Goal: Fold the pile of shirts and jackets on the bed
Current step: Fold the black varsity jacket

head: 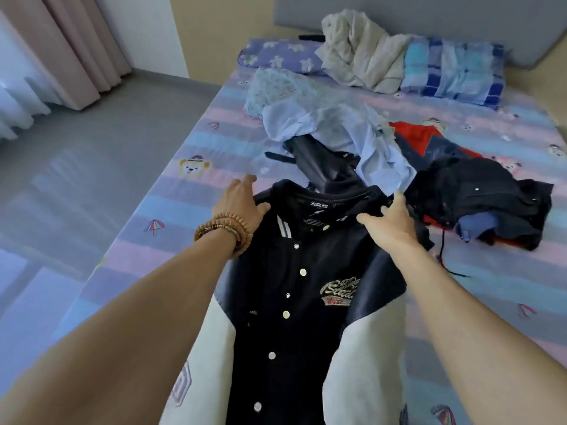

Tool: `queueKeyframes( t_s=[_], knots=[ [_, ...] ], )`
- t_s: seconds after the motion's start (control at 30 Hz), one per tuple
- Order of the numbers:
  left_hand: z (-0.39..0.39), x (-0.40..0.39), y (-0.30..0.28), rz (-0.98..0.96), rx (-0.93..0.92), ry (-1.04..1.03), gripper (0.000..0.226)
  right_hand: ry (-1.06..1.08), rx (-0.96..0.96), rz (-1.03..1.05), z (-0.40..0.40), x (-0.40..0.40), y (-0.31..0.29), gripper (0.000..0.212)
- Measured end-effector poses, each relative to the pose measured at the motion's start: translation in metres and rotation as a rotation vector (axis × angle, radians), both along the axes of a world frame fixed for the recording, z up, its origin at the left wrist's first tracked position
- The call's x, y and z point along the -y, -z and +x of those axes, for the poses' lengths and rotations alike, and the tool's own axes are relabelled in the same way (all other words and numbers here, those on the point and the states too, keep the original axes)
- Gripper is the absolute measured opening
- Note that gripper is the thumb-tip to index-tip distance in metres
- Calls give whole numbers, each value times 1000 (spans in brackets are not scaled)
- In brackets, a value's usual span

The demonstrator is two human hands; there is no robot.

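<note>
Between both hands, varsity jacket (294, 302), left grip (242, 204) and right grip (389, 223) seemingly pinching its shoulders

a white "studio one" label (319, 204) sits inside the collar of a navy varsity jacket (294, 302); its chest patch (339, 291) carries script lettering too blurred to read.

Your varsity jacket (285, 317) runs off the bottom edge, hem unseen. Left sleeve patch mostly under your forearm. Chest logo too blurred to read. Beyond the jacket's collar, the black garment (322, 167) is largely buried under the light blue shirt (337, 130).
</note>
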State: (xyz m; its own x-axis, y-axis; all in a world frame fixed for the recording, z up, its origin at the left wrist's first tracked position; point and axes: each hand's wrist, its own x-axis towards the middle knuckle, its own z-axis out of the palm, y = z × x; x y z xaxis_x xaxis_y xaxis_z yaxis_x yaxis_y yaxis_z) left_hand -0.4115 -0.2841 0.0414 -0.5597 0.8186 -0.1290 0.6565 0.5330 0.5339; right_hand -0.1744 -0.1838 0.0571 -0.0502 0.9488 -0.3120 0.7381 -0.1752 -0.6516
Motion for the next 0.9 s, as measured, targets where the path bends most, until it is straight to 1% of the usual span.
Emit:
queueKeyframes(
  t_s=[0.03,0.07,0.1,0.13,0.17,0.2,0.23,0.27,0.33,0.37,0.4,0.43,0.47,0.5,0.57,0.63,0.67,0.7,0.73,0.77,0.8,0.83,0.87,0.9],
  knots=[
    [0,1,17,-52,50,11,62,-41,-44,-65,-6,0,17,87],
    [2,8,40,-123,95,13,66,-99,-40,-127,-12,3,34,88],
    [4,18,66,-211,149,5,65,-149,-7,-199,-19,6,58,81],
    [10,33,93,-293,201,0,62,-209,26,-266,-25,13,78,66],
    [15,49,121,-380,257,-9,61,-281,45,-334,-32,23,103,44],
    [23,66,145,-459,305,-28,63,-351,69,-387,-37,34,123,18],
    [28,81,172,-534,347,-61,72,-411,83,-434,-44,43,148,7],
    [33,93,190,-596,380,-86,84,-448,107,-466,-49,51,167,15],
    [40,107,227,-705,412,-98,108,-509,135,-492,-61,61,201,22],
    [43,112,244,-745,383,-83,111,-526,133,-504,-69,64,217,24],
    [45,116,255,-755,315,-65,104,-523,123,-529,-77,66,224,23],
    [45,119,259,-727,216,-44,89,-513,100,-556,-81,67,226,21],
    [41,121,264,-675,140,-22,70,-498,88,-573,-86,67,230,24],
    [33,123,267,-625,112,-14,56,-482,87,-585,-90,67,236,30],
    [-2,127,264,-492,229,-125,39,-461,100,-562,-97,66,242,36],
    [-53,119,255,-406,352,-300,24,-459,116,-513,-106,62,245,36],
    [-79,115,248,-357,384,-349,16,-466,121,-497,-114,61,243,34],
    [-107,110,241,-298,396,-369,14,-476,108,-463,-129,60,243,32],
    [-131,104,235,-228,449,-355,14,-483,93,-409,-145,59,242,28],
    [-144,101,230,-182,571,-337,13,-490,71,-337,-158,57,238,24],
    [-156,103,230,-179,743,-348,21,-508,60,-248,-178,57,237,21],
    [-160,109,233,-218,896,-383,31,-533,63,-144,-193,56,236,21],
    [-160,118,246,-257,932,-417,32,-563,70,-36,-207,56,235,23],
    [-157,130,262,-297,893,-434,26,-604,91,66,-224,55,238,24]
  ],
)
